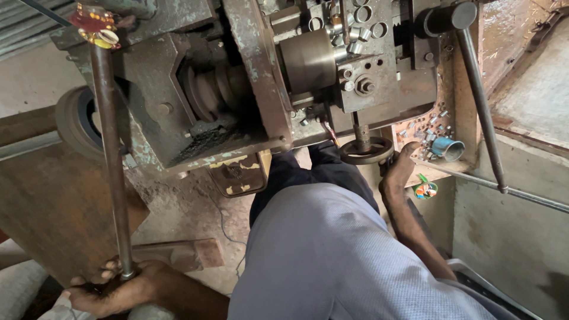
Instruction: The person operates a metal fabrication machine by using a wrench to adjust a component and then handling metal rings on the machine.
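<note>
I look down at an old green lathe-like machine [195, 89]. My left hand [112, 287] is shut on the lower end of a long rusty lever rod [109, 160] at the left, which runs up to the machine's top. My right hand [400, 169] reaches to the rusty tray edge [435, 166] beside a small black handwheel [365, 151]; it touches the edge and holds nothing that I can see. My light blue shirt [332, 255] fills the lower middle.
Several small metal rings [355, 26] lie on the tool block. A blue cup [447, 148] and several small parts sit on the rusty tray. A second long lever [480, 101] slants down at the right. A concrete wall [515, 231] stands at the right.
</note>
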